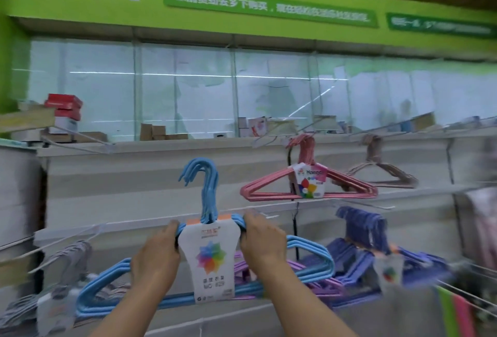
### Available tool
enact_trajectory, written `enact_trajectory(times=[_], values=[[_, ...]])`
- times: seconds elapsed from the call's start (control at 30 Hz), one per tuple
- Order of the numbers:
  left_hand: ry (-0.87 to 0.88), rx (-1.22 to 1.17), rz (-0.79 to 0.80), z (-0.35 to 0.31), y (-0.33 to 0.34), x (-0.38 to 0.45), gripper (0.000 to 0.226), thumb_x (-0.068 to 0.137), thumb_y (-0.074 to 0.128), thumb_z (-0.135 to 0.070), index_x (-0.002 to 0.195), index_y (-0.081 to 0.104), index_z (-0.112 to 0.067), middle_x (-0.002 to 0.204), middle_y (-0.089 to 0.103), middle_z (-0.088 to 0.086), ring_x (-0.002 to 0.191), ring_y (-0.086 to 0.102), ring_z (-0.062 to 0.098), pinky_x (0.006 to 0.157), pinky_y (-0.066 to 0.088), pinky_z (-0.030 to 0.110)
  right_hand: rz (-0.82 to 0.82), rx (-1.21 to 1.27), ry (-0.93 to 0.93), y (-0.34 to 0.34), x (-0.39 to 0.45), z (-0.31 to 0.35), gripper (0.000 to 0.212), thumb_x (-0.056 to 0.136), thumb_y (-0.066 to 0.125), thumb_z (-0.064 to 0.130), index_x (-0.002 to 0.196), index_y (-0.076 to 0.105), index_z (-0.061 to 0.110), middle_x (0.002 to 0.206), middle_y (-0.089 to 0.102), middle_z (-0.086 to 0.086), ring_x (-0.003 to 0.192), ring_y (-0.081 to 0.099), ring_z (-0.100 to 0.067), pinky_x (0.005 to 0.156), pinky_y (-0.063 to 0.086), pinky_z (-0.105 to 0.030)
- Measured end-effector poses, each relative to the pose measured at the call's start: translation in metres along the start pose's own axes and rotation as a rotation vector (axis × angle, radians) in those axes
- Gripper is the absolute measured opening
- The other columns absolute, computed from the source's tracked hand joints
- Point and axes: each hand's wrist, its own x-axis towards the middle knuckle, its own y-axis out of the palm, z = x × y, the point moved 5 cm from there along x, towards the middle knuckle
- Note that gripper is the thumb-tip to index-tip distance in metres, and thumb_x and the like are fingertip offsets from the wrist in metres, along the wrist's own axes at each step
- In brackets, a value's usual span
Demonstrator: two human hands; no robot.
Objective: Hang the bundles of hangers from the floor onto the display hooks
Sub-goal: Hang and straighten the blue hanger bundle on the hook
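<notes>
— Left side of the rack?
— Grey hangers [70, 258] hang on a wire hook, blurred.
— Centre?
— Blue hanger bundle [207, 261] held upright before the panel, its hooks free of any peg. Left hand [156, 256] grips its left shoulder; right hand [265, 242] grips the right, beside the white label [211, 253].
— Right side?
— Pink hangers [309, 180] and brown hangers [382, 172] hang above; purple hangers [363, 250] below.

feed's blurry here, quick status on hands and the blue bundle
Left hand and right hand grip blue hanger bundle. Held upright, not yet hooked. Nothing blocking.
</notes>
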Motion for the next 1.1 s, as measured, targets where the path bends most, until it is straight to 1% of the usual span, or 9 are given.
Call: enact_trajectory(times=[0.2, 0.33, 0.47, 0.53, 0.63, 0.7, 0.83, 0.97, 1.1], values=[[0.078, -0.027, 0.031, -0.033, 0.036, -0.017, 0.017, 0.092, 0.044, -0.016, 0.105, 0.047, -0.027, 0.100, 0.065, 0.004, 0.077, 0.057, 0.026, 0.064, 0.045, 0.032, 0.029, -0.012, 0.054, -0.014, -0.024, -0.051, 0.025, 0.097, 0.040, 0.024, 0.116, 0.051, 0.014, 0.115, 0.063, -0.010, 0.103, 0.060, -0.033, 0.081, 0.044, -0.037], [0.129, -0.045, 0.020, -0.068, 0.049, -0.031, 0.024, 0.088, 0.047, -0.011, 0.104, 0.049, -0.028, 0.096, 0.064, 0.002, 0.080, 0.060, 0.026, 0.066, 0.049, 0.033, 0.029, -0.042, 0.060, -0.033, -0.036, -0.086, 0.024, 0.095, 0.040, 0.020, 0.115, 0.051, 0.012, 0.115, 0.061, -0.011, 0.104, 0.058, -0.034, 0.071, 0.035, -0.037], [0.161, -0.082, 0.055, -0.109, 0.065, -0.050, 0.028, 0.086, 0.048, -0.010, 0.108, 0.052, -0.027, 0.099, 0.062, 0.002, 0.079, 0.052, 0.023, 0.067, 0.046, 0.033, 0.008, -0.093, 0.075, -0.058, -0.049, -0.124, 0.024, 0.095, 0.040, 0.015, 0.116, 0.051, 0.010, 0.113, 0.061, -0.014, 0.101, 0.059, -0.036, 0.069, 0.028, -0.035], [0.181, -0.065, 0.078, -0.130, 0.073, -0.062, 0.032, 0.087, 0.049, -0.013, 0.116, 0.050, -0.027, 0.108, 0.061, 0.002, 0.088, 0.055, 0.024, 0.069, 0.045, 0.033, 0.045, -0.118, 0.105, -0.065, -0.057, -0.144, 0.022, 0.095, 0.040, 0.013, 0.114, 0.050, 0.010, 0.112, 0.061, -0.013, 0.100, 0.059, -0.036, 0.069, 0.028, -0.036], [0.211, -0.050, 0.089, -0.157, 0.083, -0.075, 0.049, 0.090, 0.049, -0.015, 0.134, 0.039, -0.033, 0.118, 0.060, 0.000, 0.099, 0.059, 0.022, 0.067, 0.042, 0.031, 0.006, -0.174, 0.178, -0.087, -0.069, -0.170, 0.015, 0.080, 0.063, 0.021, 0.093, 0.059, 0.016, 0.088, 0.067, -0.004, 0.078, 0.065, -0.026, 0.060, 0.028, -0.031], [0.244, -0.079, 0.104, -0.176, 0.091, -0.082, 0.046, 0.089, 0.049, -0.017, 0.132, 0.040, -0.033, 0.116, 0.060, -0.001, 0.099, 0.059, 0.022, 0.068, 0.044, 0.032, 0.003, -0.230, 0.199, -0.092, -0.075, -0.190, 0.017, 0.067, 0.072, 0.024, 0.079, 0.061, 0.019, 0.072, 0.066, 0.000, 0.064, 0.065, -0.021, 0.054, 0.026, -0.028], [0.287, -0.094, 0.101, -0.211, 0.102, -0.095, 0.033, 0.089, 0.049, -0.016, 0.120, 0.049, -0.029, 0.113, 0.060, -0.004, 0.101, 0.056, 0.019, 0.069, 0.047, 0.034, 0.022, -0.177, 0.205, -0.103, -0.089, -0.222, 0.024, 0.093, 0.039, 0.008, 0.114, 0.052, 0.010, 0.112, 0.061, -0.012, 0.103, 0.059, -0.034, 0.070, 0.030, -0.037], [0.351, -0.036, 0.127, -0.249, 0.112, -0.104, 0.033, 0.093, 0.041, -0.015, 0.123, 0.043, -0.029, 0.117, 0.057, -0.006, 0.103, 0.056, 0.017, 0.063, 0.040, 0.030, 0.013, -0.217, 0.314, -0.122, -0.101, -0.251, 0.023, 0.095, 0.035, 0.011, 0.114, 0.047, 0.013, 0.116, 0.058, -0.008, 0.105, 0.056, -0.032, 0.083, 0.040, -0.038], [0.410, -0.071, 0.170, -0.280, 0.123, -0.111, 0.025, 0.093, 0.043, -0.015, 0.116, 0.042, -0.024, 0.110, 0.058, -0.001, 0.091, 0.060, 0.022, 0.059, 0.040, 0.031, 0.002, -0.268, 0.393, -0.134, -0.108, -0.280, 0.023, 0.095, 0.035, 0.011, 0.114, 0.049, 0.014, 0.116, 0.059, -0.007, 0.104, 0.057, -0.032, 0.080, 0.041, -0.038]])
